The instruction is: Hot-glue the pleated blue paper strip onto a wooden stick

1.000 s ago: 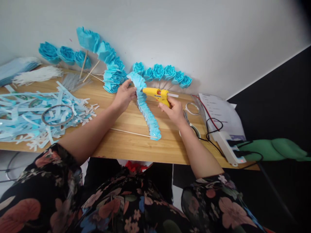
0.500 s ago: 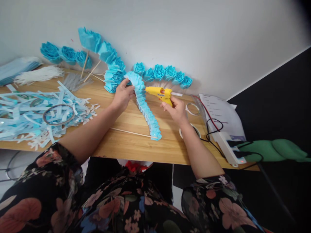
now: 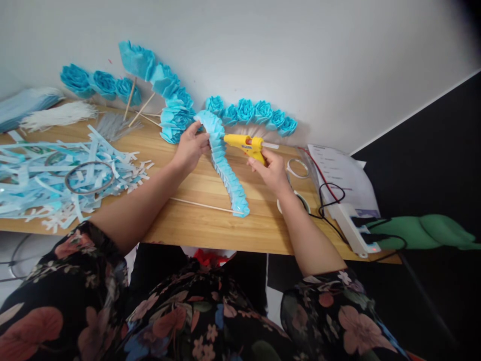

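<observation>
A long, ruffled light-blue paper strip [image 3: 222,163] curves down over the wooden table. My left hand [image 3: 191,146] pinches its upper left end between thumb and fingers. My right hand [image 3: 271,169] is wrapped round the handle of a yellow glue gun [image 3: 246,142], whose nozzle points left at the strip's upper part, touching it or very close. A clear glue stick [image 3: 271,145] sticks out of the gun's back. The strip's lower end lies over the tip of a thin wooden stick [image 3: 205,204].
Blue paper flowers [image 3: 137,60] lean on the wall, several more [image 3: 246,111] to the right. Cut strips [image 3: 41,175] and a ring [image 3: 90,177] cover the left. Tape rolls [image 3: 298,168], printed sheets [image 3: 340,173], cables and a power strip [image 3: 351,228] are at right.
The glue gun has shifted very slightly left in my right hand's grip. Otherwise the hands and the strip hold nearly the same place.
</observation>
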`<state>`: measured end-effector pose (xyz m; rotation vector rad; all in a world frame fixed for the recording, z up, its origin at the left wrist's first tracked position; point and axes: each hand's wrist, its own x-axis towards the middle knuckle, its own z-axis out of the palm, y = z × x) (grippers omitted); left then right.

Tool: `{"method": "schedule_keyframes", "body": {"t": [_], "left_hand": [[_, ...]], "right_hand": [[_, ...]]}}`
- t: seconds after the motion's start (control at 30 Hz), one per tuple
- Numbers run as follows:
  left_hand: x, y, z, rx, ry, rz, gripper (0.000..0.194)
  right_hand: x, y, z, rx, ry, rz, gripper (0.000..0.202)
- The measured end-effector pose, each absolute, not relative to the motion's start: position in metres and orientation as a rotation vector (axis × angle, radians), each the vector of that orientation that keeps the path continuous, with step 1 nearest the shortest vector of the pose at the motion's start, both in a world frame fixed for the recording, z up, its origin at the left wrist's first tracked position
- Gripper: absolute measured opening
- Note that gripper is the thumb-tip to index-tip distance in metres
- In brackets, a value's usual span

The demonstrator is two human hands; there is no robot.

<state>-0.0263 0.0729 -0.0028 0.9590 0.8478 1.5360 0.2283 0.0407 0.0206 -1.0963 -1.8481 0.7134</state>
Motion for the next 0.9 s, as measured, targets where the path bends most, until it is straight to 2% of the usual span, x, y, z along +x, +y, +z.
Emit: {"method": "schedule_keyframes", "body": {"t": [0.63, 0.9], "left_hand": [[-0.0229, 0.0711, -0.0026, 0.971, 0.803, 1.464, 0.043], [-0.0219, 0.0717, -0.0036, 1.008, 0.826, 1.501, 0.05]], "right_hand": [[0.2272, 0.0395, 0.0206, -1.049, -1.85, 0.769, 0.032], [0.2267, 0.0391, 0.0205, -1.07, -1.845, 0.773, 0.033]]}}
